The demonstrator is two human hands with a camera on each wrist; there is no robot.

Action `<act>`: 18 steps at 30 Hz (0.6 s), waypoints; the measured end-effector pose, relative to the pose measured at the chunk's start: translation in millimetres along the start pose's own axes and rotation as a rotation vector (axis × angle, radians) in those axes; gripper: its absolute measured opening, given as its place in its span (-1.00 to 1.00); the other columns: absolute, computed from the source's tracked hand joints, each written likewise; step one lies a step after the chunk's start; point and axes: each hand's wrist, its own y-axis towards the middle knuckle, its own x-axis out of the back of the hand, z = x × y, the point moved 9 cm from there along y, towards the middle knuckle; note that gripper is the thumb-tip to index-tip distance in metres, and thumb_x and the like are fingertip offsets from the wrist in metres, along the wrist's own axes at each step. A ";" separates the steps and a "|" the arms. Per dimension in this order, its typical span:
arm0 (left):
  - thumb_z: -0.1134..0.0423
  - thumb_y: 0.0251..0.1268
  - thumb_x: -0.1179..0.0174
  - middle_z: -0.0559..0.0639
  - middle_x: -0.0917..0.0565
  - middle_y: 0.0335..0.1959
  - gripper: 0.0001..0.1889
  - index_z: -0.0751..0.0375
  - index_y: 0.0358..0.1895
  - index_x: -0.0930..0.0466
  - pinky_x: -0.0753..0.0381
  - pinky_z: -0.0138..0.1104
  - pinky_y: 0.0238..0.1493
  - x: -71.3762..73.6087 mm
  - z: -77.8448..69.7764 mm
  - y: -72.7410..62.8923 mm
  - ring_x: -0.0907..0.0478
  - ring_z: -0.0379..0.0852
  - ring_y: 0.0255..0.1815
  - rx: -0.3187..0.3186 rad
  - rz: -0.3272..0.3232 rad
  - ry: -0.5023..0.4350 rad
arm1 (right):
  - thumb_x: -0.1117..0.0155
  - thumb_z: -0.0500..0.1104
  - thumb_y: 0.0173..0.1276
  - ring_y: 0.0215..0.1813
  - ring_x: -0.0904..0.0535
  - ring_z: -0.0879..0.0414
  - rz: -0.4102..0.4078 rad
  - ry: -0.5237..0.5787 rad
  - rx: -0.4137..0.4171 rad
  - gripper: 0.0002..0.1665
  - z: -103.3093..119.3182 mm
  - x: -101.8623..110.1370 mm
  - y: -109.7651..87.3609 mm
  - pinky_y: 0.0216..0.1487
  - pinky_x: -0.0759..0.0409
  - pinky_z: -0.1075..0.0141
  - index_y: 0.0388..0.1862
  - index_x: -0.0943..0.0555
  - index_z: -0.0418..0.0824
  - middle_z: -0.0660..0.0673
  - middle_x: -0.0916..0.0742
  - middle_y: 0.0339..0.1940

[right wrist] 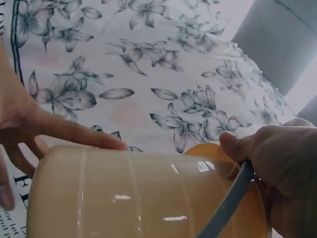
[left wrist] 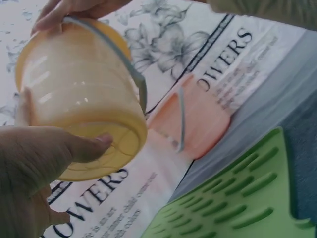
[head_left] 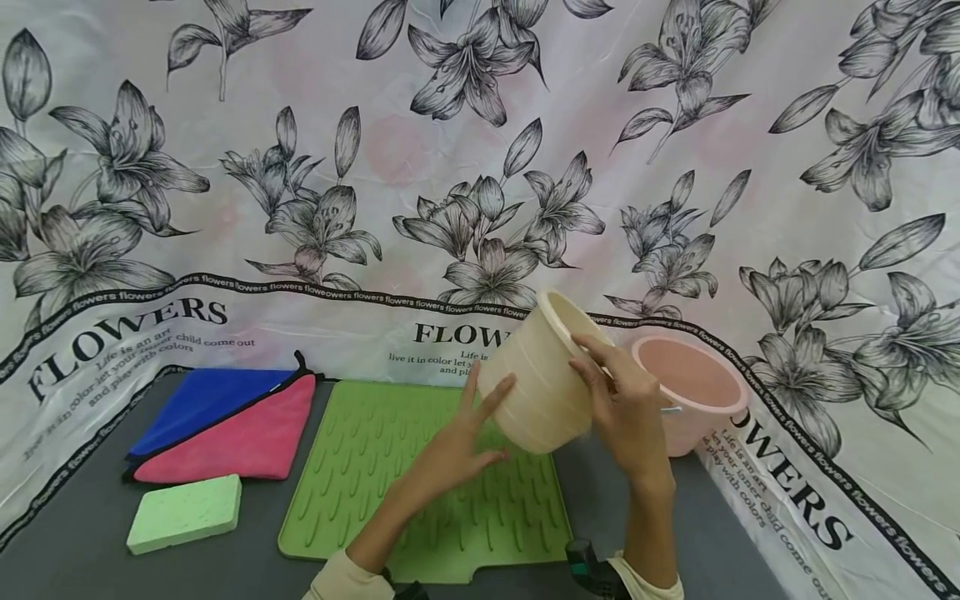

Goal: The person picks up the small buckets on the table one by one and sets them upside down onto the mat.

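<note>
A cream plastic bucket [head_left: 528,387] is held tilted above the green mat [head_left: 352,467], its mouth toward the upper right. My right hand [head_left: 626,412] grips it by the rim. In the right wrist view, the grey handle [right wrist: 228,201] runs down from beside the right thumb. My left hand [head_left: 450,454] touches the bucket's side and base with spread, fairly straight fingers. The left wrist view shows the left thumb across the ringed base [left wrist: 116,151]. The bucket's inside is mostly hidden.
A pink bucket [head_left: 690,425] with a grey handle [left wrist: 182,119] stands to the right. Left of the mat lie a folded blue-and-pink cloth [head_left: 232,442] and a pale green sponge [head_left: 183,512] on the dark tabletop [head_left: 67,533]. Behind hangs a flower-printed sheet [head_left: 450,167].
</note>
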 end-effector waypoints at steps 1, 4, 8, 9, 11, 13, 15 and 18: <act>0.25 0.19 -0.53 0.20 0.41 0.76 0.23 -0.49 0.70 0.21 -0.79 0.04 0.04 4.0 3.9 1.0 -0.48 0.49 0.42 0.023 -0.015 -0.025 | -0.42 -0.58 0.21 -0.19 -0.83 -0.15 -0.016 0.031 -0.012 -0.47 -1.0 1.1 0.2 -0.21 -0.70 0.61 0.18 -0.72 -0.36 -0.32 -0.83 -0.14; 0.36 0.14 -0.54 0.21 0.26 0.77 0.30 -0.44 0.71 0.27 -0.71 0.19 0.15 16.6 15.1 2.0 -0.43 0.50 0.46 0.063 -0.073 -0.084 | -0.38 -0.61 0.24 -0.13 -0.84 -0.18 -0.034 0.114 -0.051 -0.47 -4.3 1.0 -0.1 -0.14 -0.70 0.59 0.18 -0.72 -0.34 -0.33 -0.84 -0.18; 0.46 0.09 -0.54 0.18 -0.06 0.74 0.40 -0.33 0.73 0.39 -0.28 0.31 0.53 30.9 26.8 -0.5 -0.10 0.32 0.70 0.072 -0.132 -0.151 | -0.31 -0.59 0.33 -0.16 -0.85 0.15 -0.047 0.207 -0.121 -0.54 -10.1 0.1 -0.7 -0.21 -0.71 0.58 0.18 -0.72 -0.35 -0.38 -0.82 -0.24; 0.47 0.08 -0.54 0.17 -0.14 0.71 0.42 -0.30 0.73 0.42 -0.26 0.28 0.56 34.1 28.2 -1.2 -0.11 0.28 0.71 0.070 -0.142 -0.163 | -0.29 -0.58 0.35 -0.20 -0.83 0.26 -0.056 0.226 -0.137 -0.55 -11.6 0.8 -0.9 -0.24 -0.71 0.58 0.18 -0.71 -0.35 -0.40 -0.81 -0.26; 0.49 0.08 -0.54 0.17 -0.19 0.69 0.44 -0.28 0.72 0.48 -0.18 0.23 0.62 38.8 30.6 -1.8 -0.07 0.25 0.72 0.073 -0.145 -0.205 | -0.26 -0.56 0.39 -0.27 -0.75 0.42 -0.076 0.259 -0.172 -0.59 -15.5 2.8 -1.8 -0.32 -0.69 0.58 0.18 -0.71 -0.37 -0.40 -0.80 -0.27; 0.51 0.09 -0.52 0.20 -0.15 0.71 0.45 -0.24 0.72 0.53 -0.19 0.25 0.60 42.5 31.6 -1.3 -0.06 0.29 0.72 0.066 -0.137 -0.254 | -0.24 -0.54 0.42 -0.33 -0.70 0.46 -0.097 0.276 -0.209 -0.62 -20.1 5.2 -2.9 -0.36 -0.67 0.57 0.17 -0.70 -0.38 -0.30 -0.80 -0.28; 0.50 0.13 -0.50 0.19 -0.05 0.74 0.44 -0.26 0.70 0.58 -0.22 0.29 0.57 44.9 33.8 -0.5 -0.03 0.32 0.72 0.074 -0.117 -0.310 | -0.23 -0.52 0.44 -0.33 -0.72 0.43 -0.125 0.292 -0.242 -0.64 -23.9 7.8 -3.8 -0.34 -0.68 0.56 0.17 -0.70 -0.38 -0.11 -0.81 -0.26; 0.47 0.20 -0.46 0.22 0.09 0.76 0.44 -0.32 0.67 0.66 -0.23 0.38 0.51 47.7 38.9 0.3 0.01 0.37 0.72 0.087 -0.080 -0.403 | -0.23 -0.47 0.48 -0.30 -0.75 0.39 -0.148 0.339 -0.299 -0.67 -30.9 7.9 -4.8 -0.28 -0.71 0.54 0.18 -0.69 -0.39 0.14 -0.79 -0.23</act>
